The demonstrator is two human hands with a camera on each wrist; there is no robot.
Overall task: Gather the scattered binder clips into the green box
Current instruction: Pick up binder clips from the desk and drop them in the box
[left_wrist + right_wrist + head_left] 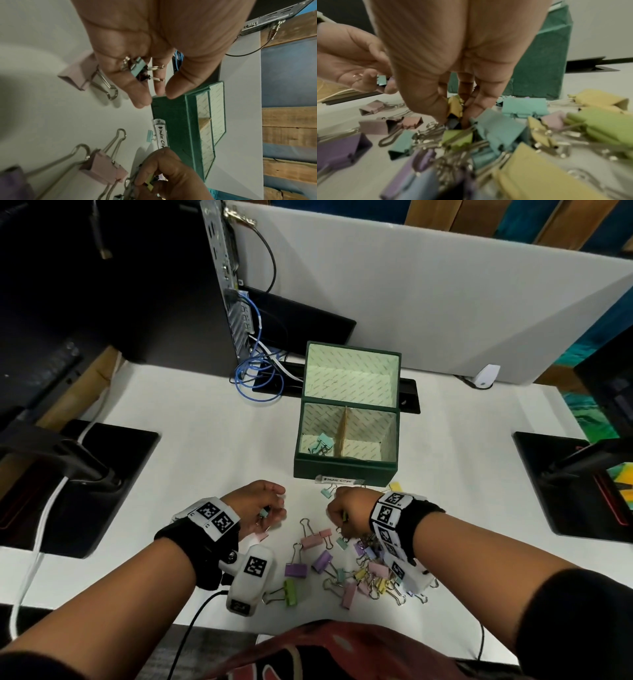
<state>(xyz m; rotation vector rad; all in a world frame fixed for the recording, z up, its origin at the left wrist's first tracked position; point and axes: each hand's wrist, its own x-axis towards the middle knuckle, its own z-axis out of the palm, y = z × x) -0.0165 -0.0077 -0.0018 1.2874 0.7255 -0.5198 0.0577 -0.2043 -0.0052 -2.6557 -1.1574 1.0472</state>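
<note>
The green box (346,469) stands open on the white table, lid upright, with teal clips (322,444) in its left compartment. Near its front left, my left hand (274,513) holds a small teal binder clip (264,513) in curled fingers; the left wrist view shows that clip (138,65) against the palm. My right hand (340,525) reaches down into the pile of coloured clips (359,571) and pinches a yellow clip (455,105) between thumb and fingers (471,111). Several pink, purple, green and teal clips lie scattered between both hands.
A white label reading "Binder Clips" (337,480) lies at the box's front. Black monitor bases sit at left (102,491) and right (565,484). A computer tower (226,285) with blue cables (260,378) stands behind, against a white partition (411,302).
</note>
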